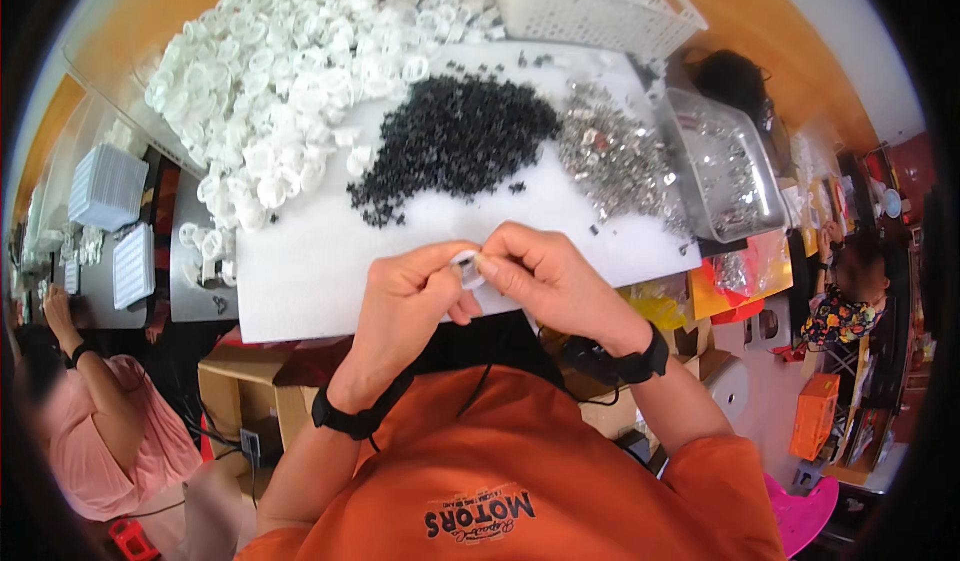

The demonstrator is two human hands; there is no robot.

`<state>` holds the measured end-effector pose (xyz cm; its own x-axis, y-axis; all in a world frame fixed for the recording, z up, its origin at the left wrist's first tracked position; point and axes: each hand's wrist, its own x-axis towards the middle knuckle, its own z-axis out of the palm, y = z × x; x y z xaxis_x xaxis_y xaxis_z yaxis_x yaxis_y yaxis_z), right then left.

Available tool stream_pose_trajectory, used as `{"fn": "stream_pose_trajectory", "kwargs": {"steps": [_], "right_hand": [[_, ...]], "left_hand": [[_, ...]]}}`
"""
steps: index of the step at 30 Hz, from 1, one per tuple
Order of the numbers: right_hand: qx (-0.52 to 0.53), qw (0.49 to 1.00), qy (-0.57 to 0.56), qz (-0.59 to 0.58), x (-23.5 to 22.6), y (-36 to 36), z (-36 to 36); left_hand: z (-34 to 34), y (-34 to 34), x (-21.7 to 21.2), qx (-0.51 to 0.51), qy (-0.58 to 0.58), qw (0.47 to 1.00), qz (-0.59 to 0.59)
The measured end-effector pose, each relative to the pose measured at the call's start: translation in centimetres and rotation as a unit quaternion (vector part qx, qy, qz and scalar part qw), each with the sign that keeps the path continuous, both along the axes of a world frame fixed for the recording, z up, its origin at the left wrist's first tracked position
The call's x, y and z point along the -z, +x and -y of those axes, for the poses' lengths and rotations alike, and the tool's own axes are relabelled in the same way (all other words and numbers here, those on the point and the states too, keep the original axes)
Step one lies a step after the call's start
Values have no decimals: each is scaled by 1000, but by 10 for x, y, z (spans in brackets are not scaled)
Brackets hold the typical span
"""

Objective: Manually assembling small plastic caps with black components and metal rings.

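Between my two hands, just over the near edge of the white work surface (300, 271), is a small white ring-shaped plastic part (470, 279) with something dark inside it. My left hand (415, 286) pinches its left side between thumb and fingers. From the other side, my right hand (530, 273) grips it, with the thumb pressed close to the dark bit. Beyond my hands lies a heap of small black plastic pieces (455, 136). A big pile of white plastic parts (270, 81) covers the far left, and small shiny metal pieces (615, 156) lie to the right.
A clear plastic bin (725, 161) of metal pieces tilts at the right edge. At the back stands a white perforated basket (600, 6). Stacked white trays (108, 189) are on the left table, where a co-worker in pink (115, 421) sits. Another person (850, 301) is far right.
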<state>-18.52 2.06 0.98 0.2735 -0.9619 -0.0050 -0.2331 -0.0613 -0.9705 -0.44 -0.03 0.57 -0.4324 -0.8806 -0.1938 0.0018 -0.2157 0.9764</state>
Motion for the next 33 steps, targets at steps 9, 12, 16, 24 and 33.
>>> {"fn": "stream_pose_trajectory", "kwargs": {"steps": [9, 12, 16, 24, 33], "right_hand": [[-27, 984, 12, -177, -56, -34, 28], [62, 939, -72, -332, -96, -58, 65], [270, 923, -108, -253, -140, -97, 100], [189, 946, -92, -248, -103, -56, 88], [51, 963, -2, -265, -90, -3, 64]], "left_hand": [[-3, 5, -3, 26, -2, 997, -78], [-3, 7, 3, 40, -19, 997, -57], [-3, 4, 8, 57, -36, 995, -71], [-5, 8, 10, 42, -63, 996, -44], [-3, 2, 9, 58, -72, 994, -59]]}}
